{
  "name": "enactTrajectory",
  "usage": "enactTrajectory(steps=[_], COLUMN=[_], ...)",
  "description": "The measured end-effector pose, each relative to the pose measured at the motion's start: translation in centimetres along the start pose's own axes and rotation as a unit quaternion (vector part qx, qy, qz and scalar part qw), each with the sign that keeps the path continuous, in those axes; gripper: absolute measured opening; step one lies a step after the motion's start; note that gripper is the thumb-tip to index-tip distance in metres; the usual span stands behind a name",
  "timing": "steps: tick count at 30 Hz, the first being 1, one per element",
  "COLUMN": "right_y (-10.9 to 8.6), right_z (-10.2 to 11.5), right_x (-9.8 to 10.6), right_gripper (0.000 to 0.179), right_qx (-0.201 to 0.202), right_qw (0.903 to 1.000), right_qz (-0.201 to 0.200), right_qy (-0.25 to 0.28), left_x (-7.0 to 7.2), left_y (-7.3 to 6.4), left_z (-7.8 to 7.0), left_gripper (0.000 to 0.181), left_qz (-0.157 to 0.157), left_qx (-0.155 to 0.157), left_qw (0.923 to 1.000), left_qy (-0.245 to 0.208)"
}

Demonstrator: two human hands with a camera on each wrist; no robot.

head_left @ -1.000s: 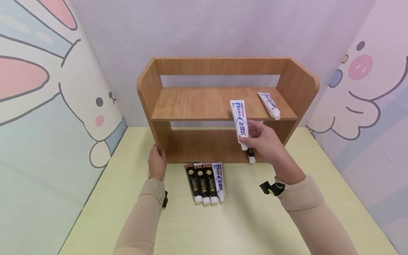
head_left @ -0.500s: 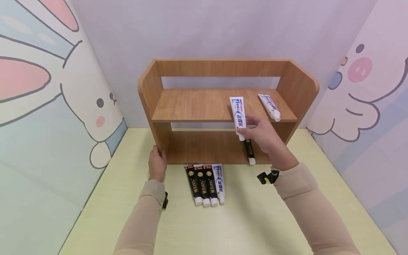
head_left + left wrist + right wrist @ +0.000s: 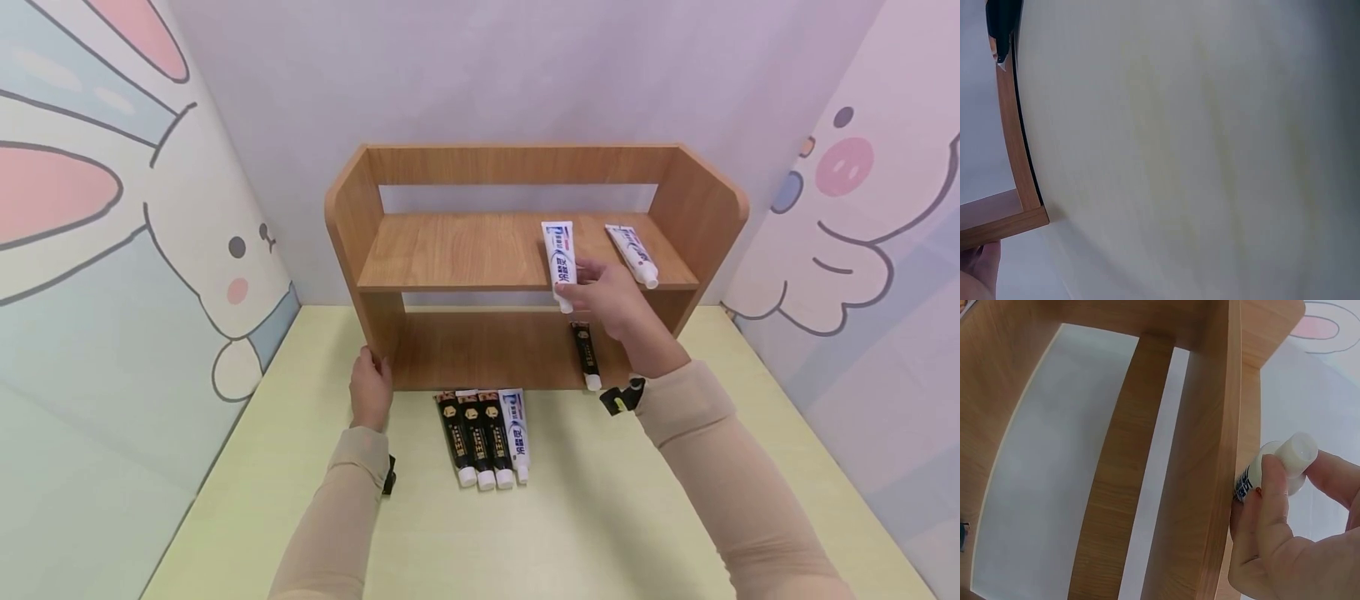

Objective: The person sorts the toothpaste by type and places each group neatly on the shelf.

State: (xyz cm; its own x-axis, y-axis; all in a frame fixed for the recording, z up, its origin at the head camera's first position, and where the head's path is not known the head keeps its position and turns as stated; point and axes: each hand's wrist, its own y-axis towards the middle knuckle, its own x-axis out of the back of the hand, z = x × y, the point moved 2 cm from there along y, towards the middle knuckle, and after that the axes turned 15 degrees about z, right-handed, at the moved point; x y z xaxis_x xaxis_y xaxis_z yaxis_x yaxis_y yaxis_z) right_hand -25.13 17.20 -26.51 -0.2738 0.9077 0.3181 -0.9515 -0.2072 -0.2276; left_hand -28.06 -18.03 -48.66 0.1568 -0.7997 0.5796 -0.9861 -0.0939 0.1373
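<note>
My right hand [image 3: 621, 307] pinches a white toothpaste tube [image 3: 558, 257] near its cap, over the front edge of the upper board. In the right wrist view its white cap [image 3: 1298, 452] points out between thumb and fingers, the tube's far end hidden behind the board. My left hand [image 3: 371, 392] grips the lower left side panel of the wooden desktop shelf [image 3: 457, 246]; in the left wrist view part of that hand [image 3: 982, 272] shows against the panel. Another white toothpaste tube [image 3: 632, 254] lies to the right on the upper board.
A black toothpaste tube [image 3: 586, 354] lies on the lower board's right side. In front of the shelf, several black tubes [image 3: 474, 437] and one white tube [image 3: 516, 433] lie side by side on the pale table [image 3: 480, 550]. Cartoon-printed walls [image 3: 232, 292] stand on both sides.
My right hand has carried the white toothpaste tube forward, in over the upper board. More of the black tube below now shows. My left hand stays at the side panel.
</note>
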Motion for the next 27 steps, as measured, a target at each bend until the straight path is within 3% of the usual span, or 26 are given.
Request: enactTrajectory(steps=[8,19,27], right_y=[0.9,1.5,1.5], right_z=[0.1,0.6,0.9], right_x=[0.3,0.6,0.7], right_gripper=[0.069,0.062,0.056], right_qx=[-0.005,-0.011,-0.026], right_qw=[0.9993,0.9990,0.9964], right_qz=[-0.012,-0.024,-0.034], right_qy=[-0.034,-0.037,-0.073], left_x=[-0.1,-0.1,-0.1], left_y=[0.0,0.0,0.1], left_z=[0.0,0.0,0.2], left_gripper=[0.019,0.019,0.018], left_qz=[0.006,0.000,0.000], left_qx=[0.009,-0.002,-0.006], left_qw=[0.9999,1.0000,1.0000], left_qy=[0.000,0.001,-0.002])
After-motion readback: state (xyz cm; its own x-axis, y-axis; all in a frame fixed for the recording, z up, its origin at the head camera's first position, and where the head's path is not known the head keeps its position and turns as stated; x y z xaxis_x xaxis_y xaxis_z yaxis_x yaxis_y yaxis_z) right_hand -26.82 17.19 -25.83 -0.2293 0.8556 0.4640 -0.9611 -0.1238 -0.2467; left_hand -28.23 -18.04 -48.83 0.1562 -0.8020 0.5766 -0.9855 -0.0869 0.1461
